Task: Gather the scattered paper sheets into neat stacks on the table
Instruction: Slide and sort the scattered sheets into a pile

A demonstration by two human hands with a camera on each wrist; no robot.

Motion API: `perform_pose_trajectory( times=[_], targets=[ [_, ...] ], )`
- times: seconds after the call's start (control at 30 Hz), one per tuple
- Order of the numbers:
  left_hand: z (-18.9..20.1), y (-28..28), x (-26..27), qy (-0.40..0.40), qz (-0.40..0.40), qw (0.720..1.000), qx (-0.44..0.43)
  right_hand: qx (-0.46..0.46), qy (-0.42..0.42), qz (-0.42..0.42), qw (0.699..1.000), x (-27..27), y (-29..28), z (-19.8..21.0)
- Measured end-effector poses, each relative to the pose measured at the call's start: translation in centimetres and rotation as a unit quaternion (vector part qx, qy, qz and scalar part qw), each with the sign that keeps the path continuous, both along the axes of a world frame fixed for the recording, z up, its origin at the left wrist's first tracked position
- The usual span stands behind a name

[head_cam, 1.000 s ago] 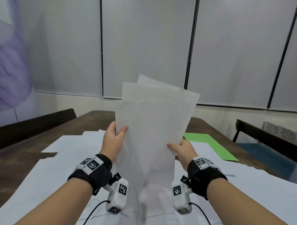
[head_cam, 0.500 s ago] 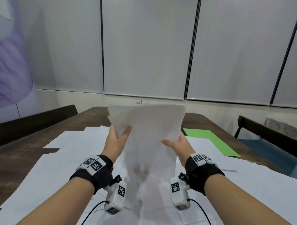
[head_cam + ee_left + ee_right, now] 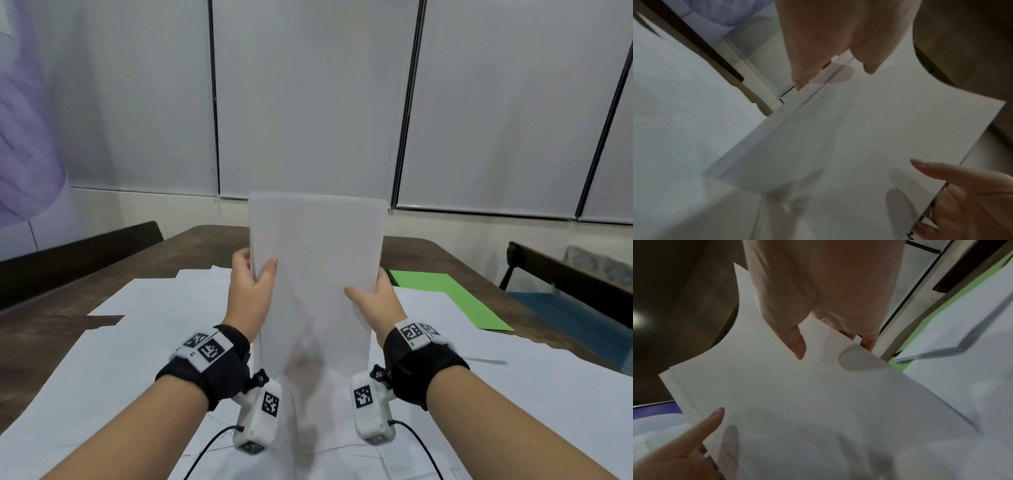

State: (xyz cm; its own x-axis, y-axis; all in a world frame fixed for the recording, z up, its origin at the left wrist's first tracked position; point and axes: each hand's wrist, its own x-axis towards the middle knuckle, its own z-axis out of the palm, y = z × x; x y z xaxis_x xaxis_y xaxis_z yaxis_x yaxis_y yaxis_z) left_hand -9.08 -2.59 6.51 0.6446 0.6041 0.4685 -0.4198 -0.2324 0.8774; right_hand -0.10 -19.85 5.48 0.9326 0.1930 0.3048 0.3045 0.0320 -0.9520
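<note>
a bundle of white sheets (image 3: 317,274) stands upright over the middle of the table (image 3: 144,253), its lower edge down at the loose sheets (image 3: 113,342) spread over the tabletop — whether it touches them cannot be told, since the bottom is blurred. the top edge of the bundle looks nearly even; from the right wrist view a couple of sheet edges show slightly stepped at its far side.

the left hand (image 3: 248,291) grips the bundle's left edge, thumb laid on the near face and fingers wrapped behind it. the right hand (image 3: 375,303) grips the right edge the same way, thumb across the front, fingers behind. in the left wrist view the left hand (image 3: 838,40) pinches the sheet edge, and the right thumb shows at the lower right corner of that picture; in the right wrist view the right hand (image 3: 818,293) pinches its edge, the fingers' shadows showing through the paper.

a green sheet (image 3: 452,301) lies flat on the table to the right, partly under the white ones. dark bench backs (image 3: 78,260) stand on both sides of the table, and pale window blinds (image 3: 308,102) fill the wall beyond.
</note>
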Motion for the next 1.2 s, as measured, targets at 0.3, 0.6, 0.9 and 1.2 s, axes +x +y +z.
perform_pose_trajectory(
  times=[0.3,0.6,0.9,1.2],
  targets=[
    [-3.6,-0.7,0.0,0.155,-0.022,0.988,-0.004,-0.059,0.059,-0.024,0.996,-0.5,0.1,-4.5],
    [-5.8,5.7,0.6,0.442,-0.01,0.897,-0.003,-0.197,0.117,-0.028,0.973,2.2,-3.5,-6.6],
    [-9.3,11.4,-0.2,0.681,0.038,0.703,0.202,-0.594,0.133,0.029,0.793,2.5,-4.6,-6.5],
    [-8.5,11.7,-0.6,0.673,0.02,0.703,0.231,-0.653,0.146,0.03,0.742,5.1,-3.8,-8.1]
  ],
)
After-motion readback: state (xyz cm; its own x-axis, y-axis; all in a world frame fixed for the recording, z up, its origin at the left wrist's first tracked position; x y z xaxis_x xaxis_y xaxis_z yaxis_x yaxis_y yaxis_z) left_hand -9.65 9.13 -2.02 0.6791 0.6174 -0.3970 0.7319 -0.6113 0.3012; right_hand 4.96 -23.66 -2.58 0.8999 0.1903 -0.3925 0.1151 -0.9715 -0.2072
